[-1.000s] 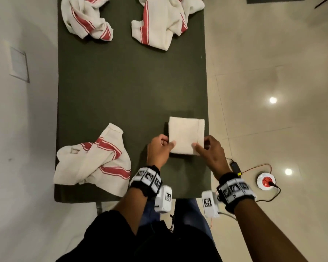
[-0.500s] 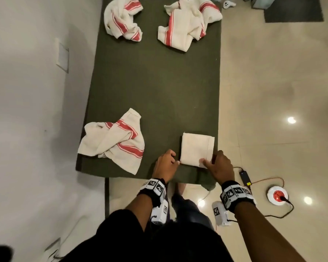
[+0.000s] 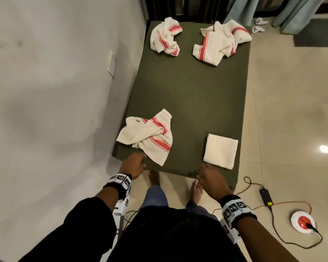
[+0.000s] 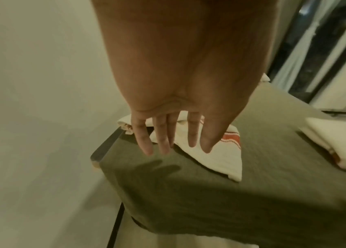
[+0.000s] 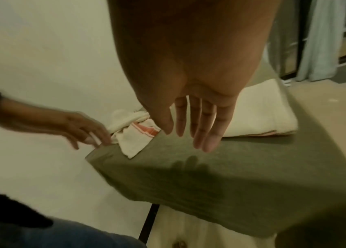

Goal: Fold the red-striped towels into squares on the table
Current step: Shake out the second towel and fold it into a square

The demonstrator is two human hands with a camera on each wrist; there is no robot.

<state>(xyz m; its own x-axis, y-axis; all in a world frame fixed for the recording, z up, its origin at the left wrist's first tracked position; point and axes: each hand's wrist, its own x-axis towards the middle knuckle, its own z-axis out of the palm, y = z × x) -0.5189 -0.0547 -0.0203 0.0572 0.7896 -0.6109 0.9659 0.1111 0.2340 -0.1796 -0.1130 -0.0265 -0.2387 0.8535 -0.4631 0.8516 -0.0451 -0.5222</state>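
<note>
A folded white towel (image 3: pixel 220 150) lies as a neat square at the near right of the green-covered table (image 3: pixel 187 99). My right hand (image 3: pixel 208 174) hovers just in front of it, fingers straight, holding nothing (image 5: pixel 197 137). A crumpled red-striped towel (image 3: pixel 148 135) lies at the near left corner. Beside that towel's near edge my left hand (image 3: pixel 134 161) hangs with straight fingers above the table corner (image 4: pixel 167 146), empty. Two more crumpled red-striped towels (image 3: pixel 166 35) (image 3: pixel 220 42) lie at the far end.
A wall (image 3: pixel 55 91) runs along the table's left side. On the floor at the right lie a black power adapter (image 3: pixel 266 196) with an orange cable and a round white socket (image 3: pixel 302 222). Two white controllers (image 3: pixel 258 25) lie by the curtains beyond the table.
Both hands have let go of the folded towel and drawn back to the near edge. The left hand has swung left toward the crumpled towel. The head view has risen and shows more of the room.
</note>
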